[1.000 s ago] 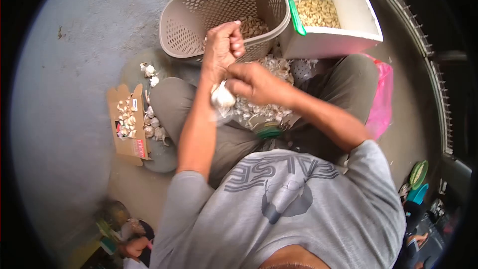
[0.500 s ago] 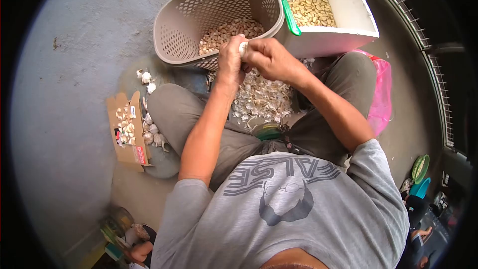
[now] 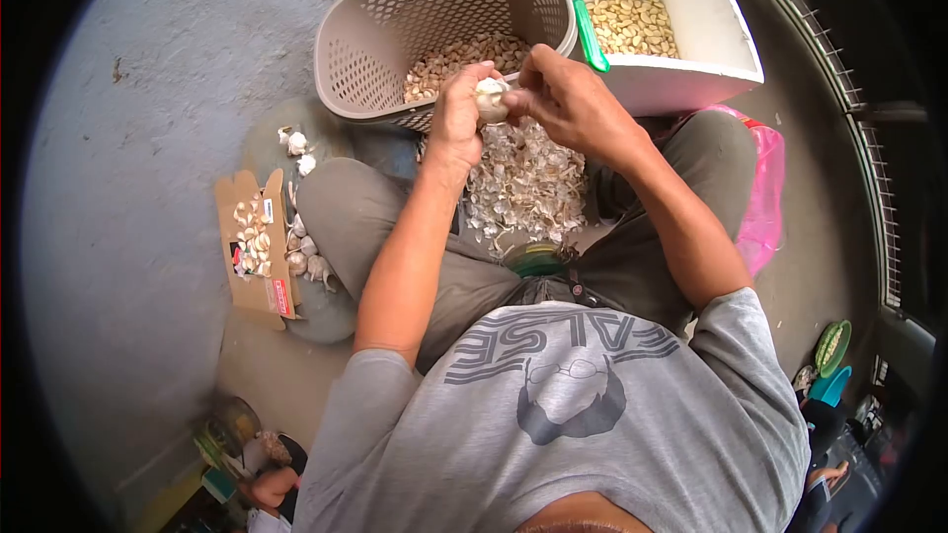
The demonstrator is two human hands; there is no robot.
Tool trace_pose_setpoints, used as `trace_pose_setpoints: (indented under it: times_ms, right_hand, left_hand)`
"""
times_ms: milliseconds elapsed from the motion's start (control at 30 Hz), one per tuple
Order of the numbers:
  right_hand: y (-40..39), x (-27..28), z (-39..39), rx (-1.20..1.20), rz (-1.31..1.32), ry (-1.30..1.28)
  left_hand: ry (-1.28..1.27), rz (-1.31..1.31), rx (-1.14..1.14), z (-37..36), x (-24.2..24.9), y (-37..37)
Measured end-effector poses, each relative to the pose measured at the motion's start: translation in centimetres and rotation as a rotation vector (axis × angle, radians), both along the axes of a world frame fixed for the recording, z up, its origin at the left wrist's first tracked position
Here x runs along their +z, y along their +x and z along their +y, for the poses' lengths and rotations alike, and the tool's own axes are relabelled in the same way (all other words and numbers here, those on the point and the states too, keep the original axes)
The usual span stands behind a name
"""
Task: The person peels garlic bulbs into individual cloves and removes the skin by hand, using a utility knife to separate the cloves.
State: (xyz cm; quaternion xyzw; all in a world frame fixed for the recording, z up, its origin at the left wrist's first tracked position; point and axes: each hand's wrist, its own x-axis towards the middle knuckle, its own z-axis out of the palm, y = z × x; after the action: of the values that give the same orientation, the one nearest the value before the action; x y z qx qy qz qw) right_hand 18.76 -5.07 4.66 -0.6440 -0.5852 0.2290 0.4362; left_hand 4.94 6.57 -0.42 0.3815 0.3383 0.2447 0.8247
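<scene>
My left hand [image 3: 458, 120] is closed around a whitish garlic bulb [image 3: 491, 102], held up in front of the basket's near rim. From the other side my right hand [image 3: 578, 107] meets the bulb, its fingers curled and the thumb side pressed to the bulb's right edge. Part of the bulb is covered by the fingers. Below both hands a heap of papery garlic skins [image 3: 528, 188] lies between my legs. Just beyond them, a taupe perforated basket [image 3: 346, 59] holds many unpeeled garlic cloves [image 3: 464, 61].
A white box [image 3: 691, 79] with peeled cloves [image 3: 632, 25] stands at the back right, a green-handled knife [image 3: 592, 35] at its edge. Left of my knee are a cardboard piece with cloves [image 3: 254, 237] and whole bulbs [image 3: 308, 255]. A pink bag [image 3: 765, 197] lies right. Other people work behind.
My right hand has opened slightly and shifted right, exposing more of the garlic bulb. The left hand still holds it. The whole view has shifted a little.
</scene>
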Motion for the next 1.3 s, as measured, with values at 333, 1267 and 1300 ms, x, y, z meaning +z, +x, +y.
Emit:
trace_pose_setpoints:
  times_ms: [333,1267,1300]
  right_hand:
    - [-1.0,-0.3,0.9,0.094,-0.006,-0.006]
    - [0.2,-1.6,1.3,0.053,0.207,0.004]
    - [0.4,-0.8,1.2,0.019,0.315,-0.067]
  left_hand:
    - [-0.172,-0.109,0.186,-0.1,-1.2,0.7]
    - [0.427,-0.021,0.016,-1.4,1.5,0.3]
    - [0.519,-0.103,-0.047,-1.6,1.6,0.1]
